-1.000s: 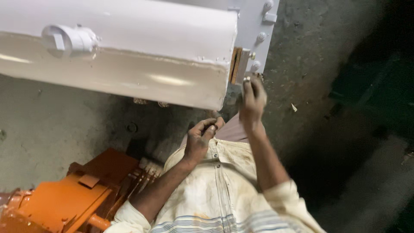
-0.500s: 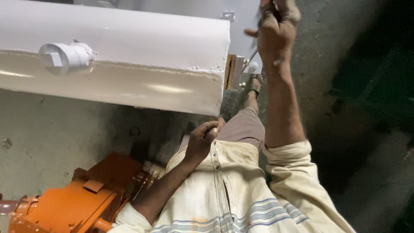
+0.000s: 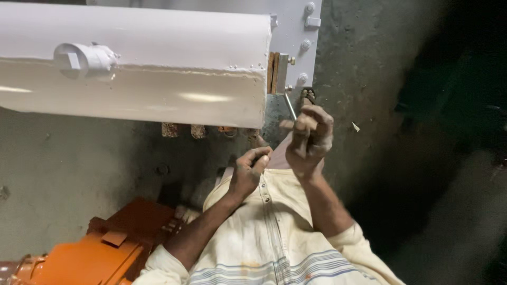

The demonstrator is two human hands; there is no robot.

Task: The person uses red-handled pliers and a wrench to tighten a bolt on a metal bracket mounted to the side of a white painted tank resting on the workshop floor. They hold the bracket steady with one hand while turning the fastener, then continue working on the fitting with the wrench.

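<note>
right hand (image 3: 310, 138) raised in front of the chest, fingers (image 3: 317, 120) curled shut around a thin metal rod (image 3: 290, 105) that sticks up toward the bolted flange (image 3: 296, 47) of the white tank (image 3: 158, 63). left hand (image 3: 249, 171) lower, near the shirt, fingers pinched closed; cannot tell what, if anything, they hold. judgement: rod looks stiff, light, narrow, likely slick in grimy fingers; best gripped low on the shaft with a full fist, as here. orange machine part (image 3: 90, 253) on the floor, well apart.
</note>
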